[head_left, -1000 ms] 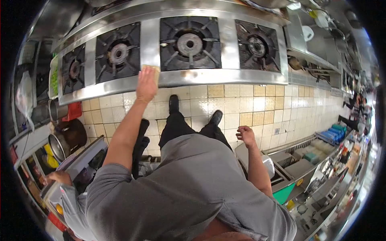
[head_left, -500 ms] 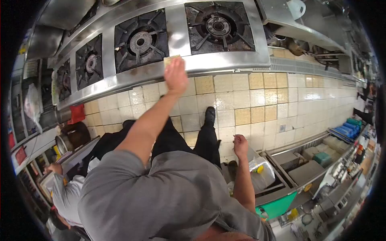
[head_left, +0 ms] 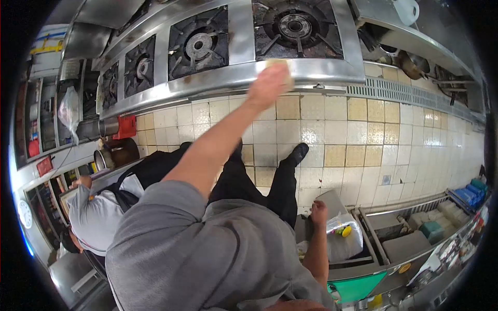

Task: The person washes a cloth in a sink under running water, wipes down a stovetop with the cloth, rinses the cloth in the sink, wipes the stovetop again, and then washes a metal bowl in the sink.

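Note:
My left hand (head_left: 270,83) is pressed on a pale yellow cloth or sponge (head_left: 285,67), which lies on the front steel edge of the stove (head_left: 207,78). It is slightly blurred, in front of the large right burner (head_left: 294,27). Another burner (head_left: 198,46) lies to its left. My right hand (head_left: 319,211) hangs low at my right side, its fingers curled, near a plastic-lined container (head_left: 345,243). Whether anything is inside those fingers is too small to tell.
A co-worker in a light top (head_left: 98,217) is at the left, beside shelves. Pots (head_left: 111,155) and a red container (head_left: 125,127) stand at the stove's left end. Counter inserts (head_left: 404,246) and a green panel (head_left: 358,286) are at the lower right.
The view has shifted along the stove. My left hand has slid right along the front edge with the cloth or sponge. My right hand's fingers, spread apart earlier, are now curled.

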A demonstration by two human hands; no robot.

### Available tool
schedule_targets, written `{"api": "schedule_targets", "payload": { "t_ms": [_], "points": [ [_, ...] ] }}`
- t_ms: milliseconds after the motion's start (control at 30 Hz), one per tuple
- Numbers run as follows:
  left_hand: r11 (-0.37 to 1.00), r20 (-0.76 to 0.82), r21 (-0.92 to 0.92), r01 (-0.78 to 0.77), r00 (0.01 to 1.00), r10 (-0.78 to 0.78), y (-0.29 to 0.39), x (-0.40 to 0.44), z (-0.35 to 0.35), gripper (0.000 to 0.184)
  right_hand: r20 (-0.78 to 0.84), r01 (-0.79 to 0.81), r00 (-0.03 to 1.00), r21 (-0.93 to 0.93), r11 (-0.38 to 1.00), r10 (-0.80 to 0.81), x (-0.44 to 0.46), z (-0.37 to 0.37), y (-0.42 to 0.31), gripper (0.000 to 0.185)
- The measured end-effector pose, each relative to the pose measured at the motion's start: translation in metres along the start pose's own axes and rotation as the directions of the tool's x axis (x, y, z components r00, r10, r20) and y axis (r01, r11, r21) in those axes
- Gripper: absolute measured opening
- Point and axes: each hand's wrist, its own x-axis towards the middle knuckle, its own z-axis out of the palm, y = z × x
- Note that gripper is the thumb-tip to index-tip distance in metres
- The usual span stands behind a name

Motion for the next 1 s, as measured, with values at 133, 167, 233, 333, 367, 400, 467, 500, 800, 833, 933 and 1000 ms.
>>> {"api": "schedule_targets", "payload": {
  "t_ms": [133, 167, 233, 333, 367, 400, 467, 500, 800, 833, 933, 1000],
  "points": [
    [0.969, 0.23, 0.086, 0.232, 0.942, -0.246, -0.116, -0.092, -0.065, 0.091, 0.014, -0.274, 0.959, 0.281, 0.92, 0.282, 0.005, -0.034, 0.082, 0.026],
    [0.94, 0.329, 0.204, 0.275, 0.885, -0.33, -0.129, -0.103, -0.074, 0.095, 0.021, -0.322, 0.941, 0.359, 0.876, 0.337, 0.006, -0.036, 0.09, 0.027],
    [0.933, 0.348, 0.262, 0.245, 0.878, -0.328, -0.134, -0.109, -0.079, 0.095, 0.026, -0.37, 0.921, 0.367, 0.853, 0.388, 0.0, -0.043, 0.108, 0.02],
    [0.924, 0.26, 0.272, 0.268, 0.904, -0.339, -0.11, -0.097, -0.049, 0.089, -0.007, -0.396, 0.905, 0.354, 0.847, 0.426, 0.002, -0.042, 0.119, 0.021],
    [0.919, 0.223, 0.268, 0.288, 0.91, -0.35, -0.098, -0.088, -0.039, 0.087, -0.013, -0.382, 0.906, 0.404, 0.831, 0.423, 0.002, -0.038, 0.123, 0.022],
    [0.933, 0.211, 0.245, 0.263, 0.925, -0.316, -0.084, -0.075, -0.029, 0.086, -0.015, -0.368, 0.907, 0.452, 0.812, 0.42, 0.002, -0.032, 0.125, 0.022],
    [0.956, 0.186, 0.202, 0.212, 0.95, -0.25, -0.04, -0.043, 0.0, 0.085, 0.008, -0.353, 0.916, 0.496, 0.793, 0.402, 0.005, -0.014, 0.13, 0.024],
    [0.957, 0.183, 0.226, 0.182, 0.957, -0.226, -0.013, -0.021, 0.013, 0.084, 0.017, -0.344, 0.92, 0.517, 0.784, 0.392, 0.007, -0.005, 0.131, 0.026],
    [0.997, 0.062, 0.075, -0.01, 0.998, 0.005, 0.21, 0.156, 0.09, 0.061, 0.085, -0.313, 0.943, 0.545, 0.778, 0.32, 0.027, 0.007, 0.076, 0.026],
    [0.998, 0.043, 0.053, 0.019, 0.999, -0.022, 0.224, 0.165, 0.09, 0.06, 0.047, -0.282, 0.95, 0.555, 0.782, 0.31, 0.031, 0.005, 0.079, 0.027],
    [0.999, 0.098, 0.009, 0.037, 0.994, -0.038, 0.246, 0.18, 0.075, 0.059, -0.014, -0.204, 0.967, 0.545, 0.813, 0.253, 0.048, -0.004, 0.094, 0.026],
    [0.992, 0.178, 0.094, -0.079, 0.982, 0.061, 0.237, 0.187, 0.095, 0.06, -0.065, -0.16, 0.976, 0.436, 0.885, 0.209, 0.065, -0.009, 0.101, 0.026]
  ]
}}
